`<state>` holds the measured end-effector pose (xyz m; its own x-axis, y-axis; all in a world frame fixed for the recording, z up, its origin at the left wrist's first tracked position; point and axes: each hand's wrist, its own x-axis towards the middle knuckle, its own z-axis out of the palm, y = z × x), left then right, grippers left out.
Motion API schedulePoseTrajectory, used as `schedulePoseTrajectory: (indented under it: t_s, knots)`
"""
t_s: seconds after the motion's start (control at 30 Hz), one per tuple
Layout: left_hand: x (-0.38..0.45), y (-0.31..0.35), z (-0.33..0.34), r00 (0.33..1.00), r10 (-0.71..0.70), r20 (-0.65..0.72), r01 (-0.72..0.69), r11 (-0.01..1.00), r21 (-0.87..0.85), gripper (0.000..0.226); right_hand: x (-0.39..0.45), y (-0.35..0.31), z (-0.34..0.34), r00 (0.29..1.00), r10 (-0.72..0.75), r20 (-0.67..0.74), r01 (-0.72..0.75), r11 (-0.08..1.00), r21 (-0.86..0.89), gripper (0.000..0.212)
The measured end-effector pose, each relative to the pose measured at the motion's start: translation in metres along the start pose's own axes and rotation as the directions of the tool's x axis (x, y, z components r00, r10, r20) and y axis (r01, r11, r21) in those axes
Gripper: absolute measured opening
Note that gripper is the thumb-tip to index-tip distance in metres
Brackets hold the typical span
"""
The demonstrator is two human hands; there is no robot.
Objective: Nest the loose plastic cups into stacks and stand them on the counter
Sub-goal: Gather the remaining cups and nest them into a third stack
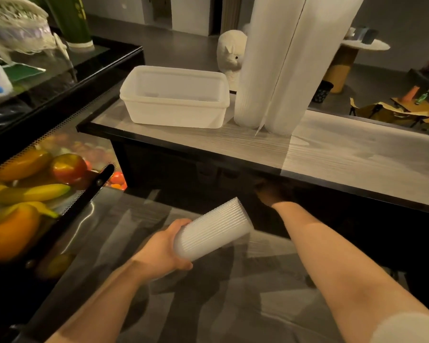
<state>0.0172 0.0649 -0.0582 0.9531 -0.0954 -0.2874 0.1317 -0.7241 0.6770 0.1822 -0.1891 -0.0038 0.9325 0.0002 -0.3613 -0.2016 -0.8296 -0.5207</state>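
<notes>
While the left hand [164, 251] grips a short nested stack of ribbed cups [212, 230] near its base end, fingers wrapped round it, the stack lies tilted, held low over the floor in front of the counter [344, 154]. Right hand [270, 194] reaches into the dark space under the counter edge; too shadowed to tell whether it is open or holds anything.

Step in hand, as judged: fetching more loose cups from below to add to the held stack. To do it well: keep the held stack's open end turned toward the right hand, line a new cup up along the stack's axis before pushing, and seat it lightly so the ribs do not jam. Stand the stack only once it is full enough, beside the others.

Two tall cup stacks [278, 60] stand on the counter, touching each other, their tops out of frame. They look top-heavy; set anything down near them gently.

Containers: white plastic tub [175, 112] on the counter just left of the tall stacks, lidless, apparently empty. Glass-fronted case [67, 209] at left holds bananas [32, 193], an apple [68, 168] and orange fruit
</notes>
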Motion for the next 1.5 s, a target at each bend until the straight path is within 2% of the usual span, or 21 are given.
schedulePoseTrajectory:
  t_s: [0.1, 0.2, 0.37, 0.47, 0.57, 0.63, 0.7, 0.77, 0.87, 0.97, 1.17, 1.37, 1.5]
  knots:
    - [0.002, -0.005, -0.003, 0.999, -0.011, -0.045, 0.010, 1.000, -0.021, 0.094, 0.022, -0.004, 0.008, 0.998, 0.006, 0.063, -0.001, 0.997, -0.074, 0.039]
    - [0.004, -0.013, -0.006, 0.997, -0.026, -0.073, 0.024, 0.999, -0.028, 0.094, 0.044, 0.000, 0.017, 0.996, -0.022, 0.090, 0.026, 0.999, -0.043, 0.042]
    - [0.000, -0.023, -0.010, 0.993, -0.074, -0.094, 0.069, 0.996, -0.051, 0.098, 0.054, 0.009, 0.027, 0.999, 0.000, 0.052, 0.001, 1.000, -0.020, 0.040]
    - [-0.001, -0.024, -0.011, 0.993, -0.077, -0.086, 0.074, 0.997, -0.029, 0.101, 0.044, 0.012, 0.031, 0.996, 0.025, -0.085, -0.022, 0.999, 0.040, 0.040]
    - [-0.002, -0.022, -0.012, 0.995, -0.073, -0.068, 0.072, 0.997, -0.007, 0.103, 0.017, 0.016, 0.031, 0.974, 0.090, -0.208, -0.036, 0.967, 0.253, 0.040]
    - [-0.004, -0.019, -0.012, 0.996, -0.067, -0.056, 0.067, 0.998, 0.002, 0.101, -0.005, 0.022, 0.029, 0.961, 0.211, -0.179, -0.113, 0.889, 0.444, 0.039]
    - [-0.007, -0.015, -0.012, 0.997, -0.067, -0.041, 0.068, 0.998, 0.019, 0.100, -0.029, 0.024, 0.026, 0.939, 0.323, -0.119, -0.147, 0.691, 0.708, 0.035]
    - [-0.009, -0.012, -0.013, 0.996, -0.080, -0.024, 0.081, 0.996, 0.033, 0.098, -0.052, 0.024, 0.024, 0.959, 0.250, -0.135, -0.024, 0.546, 0.838, 0.028]
    - [-0.012, -0.004, -0.015, 0.996, -0.086, 0.002, 0.085, 0.995, 0.042, 0.099, -0.084, 0.023, 0.020, 0.983, 0.121, -0.139, 0.063, 0.485, 0.872, 0.022]
    - [-0.014, 0.003, -0.019, 0.996, -0.083, 0.019, 0.082, 0.995, 0.054, 0.101, -0.105, 0.027, 0.018, 0.986, 0.085, -0.142, 0.092, 0.435, 0.896, 0.032]
    - [-0.020, 0.012, -0.022, 0.997, -0.081, 0.017, 0.079, 0.992, 0.102, 0.101, -0.128, 0.029, 0.010, 0.977, 0.018, -0.212, 0.177, 0.486, 0.856, 0.035]
    - [-0.026, 0.016, -0.024, 0.998, -0.061, -0.001, 0.061, 0.990, 0.130, 0.098, -0.134, 0.022, 0.013, 0.971, -0.063, -0.232, 0.211, 0.684, 0.698, 0.039]
    - [-0.024, 0.017, -0.027, 0.998, -0.061, -0.008, 0.062, 0.987, 0.148, 0.097, -0.138, 0.014, 0.020, 0.961, -0.192, -0.198, 0.274, 0.746, 0.607, 0.038]
